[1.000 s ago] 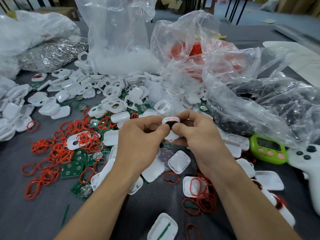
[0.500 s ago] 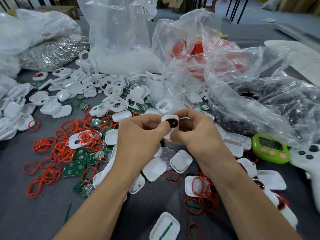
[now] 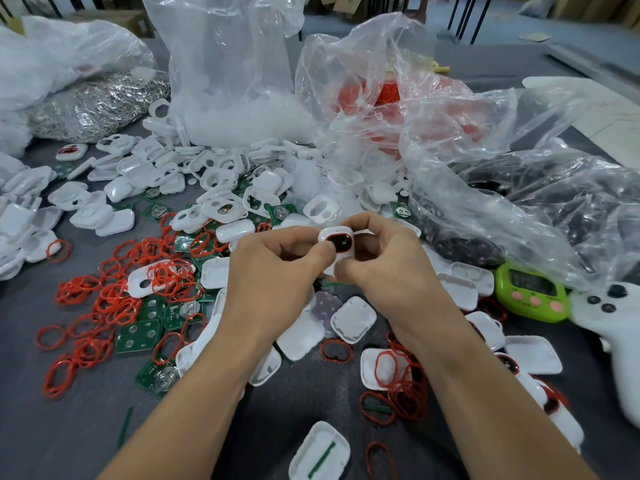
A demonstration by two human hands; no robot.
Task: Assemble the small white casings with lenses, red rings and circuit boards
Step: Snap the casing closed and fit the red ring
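a: what have the hands got?
b: left hand [image 3: 273, 271] and right hand [image 3: 388, 271] both pinch one white casing [image 3: 337, 237] in curled fingers, above the table [image 3: 69, 427].
a: and around them?
b: red rings [image 3: 114, 306] and green boards [image 3: 138, 337] lie to the left, a green timer [image 3: 530, 292] to the right.

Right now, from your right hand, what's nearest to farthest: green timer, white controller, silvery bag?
From the right hand, which pinches the white casing:
1. green timer, just to its right.
2. white controller, farther right, by the frame edge.
3. silvery bag, far back on the left.
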